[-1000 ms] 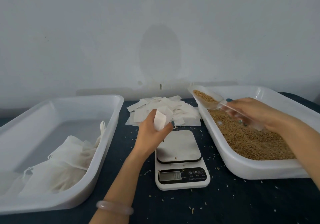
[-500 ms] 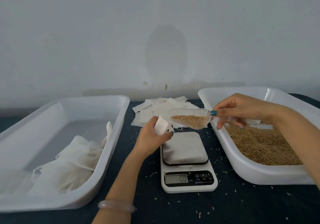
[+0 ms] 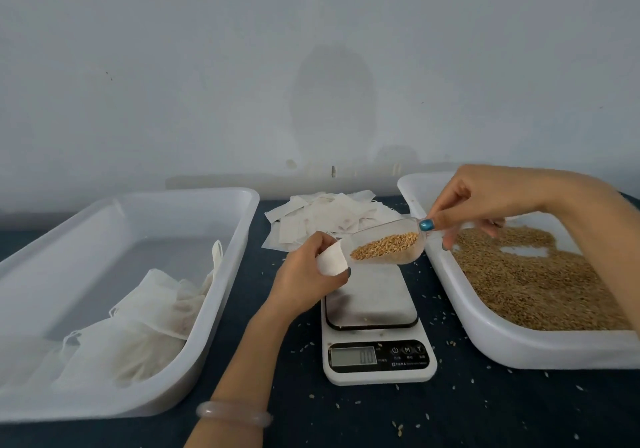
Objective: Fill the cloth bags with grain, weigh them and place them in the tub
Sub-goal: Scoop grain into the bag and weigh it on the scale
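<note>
My left hand [image 3: 308, 276] holds a small white cloth bag [image 3: 331, 260] above the back edge of the scale [image 3: 375, 323]. My right hand [image 3: 485, 202] pinches the handle of a clear plastic scoop [image 3: 388, 245] loaded with brown grain; the scoop's lip touches the bag's mouth. The scale's steel plate is bare and its display reads 0.0. A white tub [image 3: 519, 347] on the right holds loose grain [image 3: 540, 285]. On the left, another white tub [image 3: 214, 326] contains several filled cloth bags [image 3: 145, 326].
A pile of flat unfilled cloth bags [image 3: 325, 219] lies behind the scale near the wall. Stray grains dot the dark tablecloth [image 3: 450, 413] around the scale. A pale bracelet [image 3: 233, 413] circles my left wrist.
My right hand lifted the loaded scoop out of the grain tub and swung it left to the bag's mouth. My left hand with the bag stayed over the scale.
</note>
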`<state>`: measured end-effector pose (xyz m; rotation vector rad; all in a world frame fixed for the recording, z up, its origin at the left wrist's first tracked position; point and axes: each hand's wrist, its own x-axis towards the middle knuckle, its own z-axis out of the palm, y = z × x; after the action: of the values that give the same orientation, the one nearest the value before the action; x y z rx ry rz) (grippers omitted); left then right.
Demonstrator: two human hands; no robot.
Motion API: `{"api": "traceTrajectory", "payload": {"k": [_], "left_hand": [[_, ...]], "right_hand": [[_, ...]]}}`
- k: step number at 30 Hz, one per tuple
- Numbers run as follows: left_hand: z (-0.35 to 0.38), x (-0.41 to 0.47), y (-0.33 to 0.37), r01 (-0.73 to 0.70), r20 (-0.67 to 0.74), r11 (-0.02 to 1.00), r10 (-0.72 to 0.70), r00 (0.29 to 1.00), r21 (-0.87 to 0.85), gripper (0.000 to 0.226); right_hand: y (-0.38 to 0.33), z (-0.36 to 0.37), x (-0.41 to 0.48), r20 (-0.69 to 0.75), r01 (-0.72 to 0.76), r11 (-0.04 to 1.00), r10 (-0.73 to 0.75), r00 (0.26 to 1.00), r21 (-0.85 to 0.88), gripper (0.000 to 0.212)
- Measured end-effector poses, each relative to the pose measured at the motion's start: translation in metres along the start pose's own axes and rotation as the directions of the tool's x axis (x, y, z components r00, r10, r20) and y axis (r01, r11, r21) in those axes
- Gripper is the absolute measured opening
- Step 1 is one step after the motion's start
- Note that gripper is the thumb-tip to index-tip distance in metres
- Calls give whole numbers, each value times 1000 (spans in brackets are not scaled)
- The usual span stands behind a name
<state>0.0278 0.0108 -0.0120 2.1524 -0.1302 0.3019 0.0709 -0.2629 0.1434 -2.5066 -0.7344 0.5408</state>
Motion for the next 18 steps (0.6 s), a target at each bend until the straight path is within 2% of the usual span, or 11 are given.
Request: {"api": "traceTrajectory", "payload": {"k": [9,18], "left_hand": [[1,0,7,-67,6,996,67,998,-56,35],[0,1,6,-55,9,990,56,998,-129,31]], "right_hand": [[-47,-22,5,58,-79,970,95,994,-231,22],[-66,-22,12,49,-138,949,158,986,-285,29]]}}
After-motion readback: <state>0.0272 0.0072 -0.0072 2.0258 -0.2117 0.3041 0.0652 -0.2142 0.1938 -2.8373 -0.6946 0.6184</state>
